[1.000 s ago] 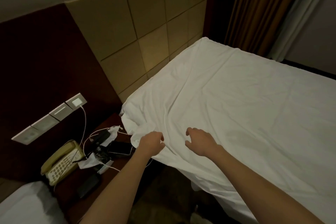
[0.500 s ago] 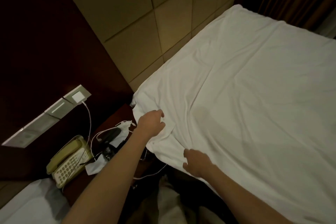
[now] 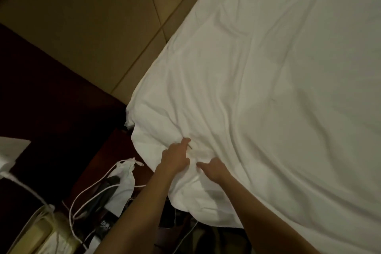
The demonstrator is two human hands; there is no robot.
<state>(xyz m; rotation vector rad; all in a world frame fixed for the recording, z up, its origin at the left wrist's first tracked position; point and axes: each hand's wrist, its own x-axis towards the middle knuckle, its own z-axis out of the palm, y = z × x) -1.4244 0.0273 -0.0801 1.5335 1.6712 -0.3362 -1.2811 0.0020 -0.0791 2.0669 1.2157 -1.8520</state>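
The sheet (image 3: 247, 88) is gripped at its corner by the left hand (image 3: 175, 160), index finger stretched out, and bunched in the curled right hand (image 3: 214, 171) just beside.

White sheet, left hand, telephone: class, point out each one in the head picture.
white sheet (image 3: 278, 88), head view, flat middle of the cloth.
left hand (image 3: 175, 160), head view, back of the hand.
telephone (image 3: 39, 231), head view, its cream handset.

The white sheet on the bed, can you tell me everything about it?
The sheet is plain white cloth, soft-looking and wrinkled, spread wide right up against the padded wall. Its near corner is bunched up and hangs off the edge, where the left hand and the right hand both grip it.
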